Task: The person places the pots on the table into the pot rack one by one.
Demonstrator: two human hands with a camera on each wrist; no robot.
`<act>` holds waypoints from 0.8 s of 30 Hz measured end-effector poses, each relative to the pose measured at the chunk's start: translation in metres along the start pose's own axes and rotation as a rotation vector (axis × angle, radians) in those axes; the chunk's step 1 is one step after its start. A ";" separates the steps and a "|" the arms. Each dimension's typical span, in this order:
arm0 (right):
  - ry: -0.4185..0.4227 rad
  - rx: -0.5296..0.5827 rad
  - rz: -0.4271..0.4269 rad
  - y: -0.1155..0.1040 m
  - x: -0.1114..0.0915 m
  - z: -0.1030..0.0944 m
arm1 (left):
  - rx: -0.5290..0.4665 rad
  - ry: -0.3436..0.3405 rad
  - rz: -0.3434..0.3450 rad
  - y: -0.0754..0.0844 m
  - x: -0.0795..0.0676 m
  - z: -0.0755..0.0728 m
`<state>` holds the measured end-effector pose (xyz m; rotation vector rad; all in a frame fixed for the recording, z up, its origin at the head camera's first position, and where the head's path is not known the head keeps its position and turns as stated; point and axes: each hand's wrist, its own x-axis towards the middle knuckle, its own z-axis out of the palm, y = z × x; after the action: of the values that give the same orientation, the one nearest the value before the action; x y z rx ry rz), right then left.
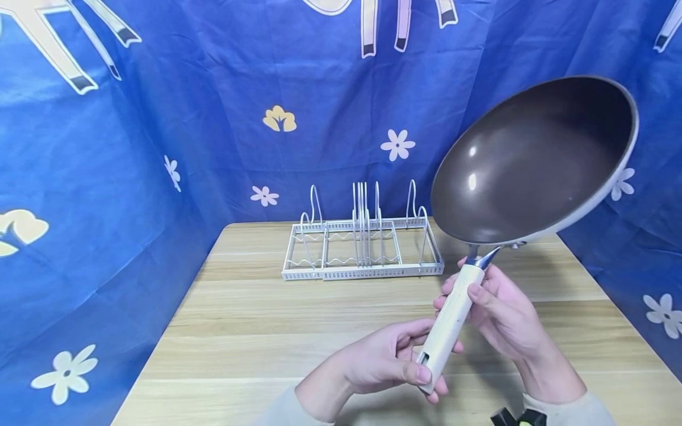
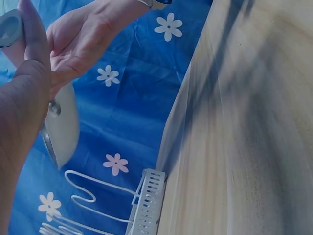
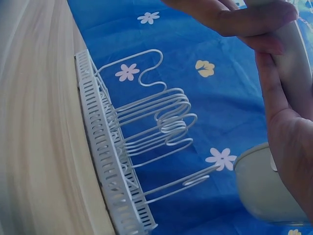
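Note:
A frying pan [image 1: 538, 160] with a dark inside and a pale handle is held up over the right part of the table, tilted so its inside faces the head camera. My right hand [image 1: 503, 313] grips the handle near its metal joint, thumb on top. Lower down, my left hand [image 1: 383, 358] pinches the handle's end, by the hanging hole. Behind the hands, a white wire pan rack [image 1: 362, 272] with upright loops stands on the table. In the right wrist view the pan's pale outside [image 3: 266, 191] hangs close to the rack's loops [image 3: 171, 122].
The wooden table [image 1: 240, 331] carries the rack near its back edge. Blue cloth [image 1: 330, 118] with flower and animal prints surrounds the table at the back and sides. A small black object [image 1: 517, 418] shows by the right sleeve.

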<state>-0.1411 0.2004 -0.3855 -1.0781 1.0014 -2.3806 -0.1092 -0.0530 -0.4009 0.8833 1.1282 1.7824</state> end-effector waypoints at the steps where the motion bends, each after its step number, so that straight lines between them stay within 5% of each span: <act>1: 0.011 -0.011 0.011 0.000 0.001 0.001 | 0.003 0.002 0.005 0.000 -0.001 0.001; 16: 0.139 -0.254 0.133 -0.006 0.014 0.011 | -0.035 0.030 0.078 0.000 -0.009 0.007; 24: 0.114 -0.284 0.164 -0.003 0.023 0.014 | -0.031 0.049 0.101 -0.004 -0.013 0.008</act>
<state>-0.1453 0.1831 -0.3649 -0.9181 1.4448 -2.2346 -0.0956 -0.0605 -0.4032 0.8959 1.1007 1.9083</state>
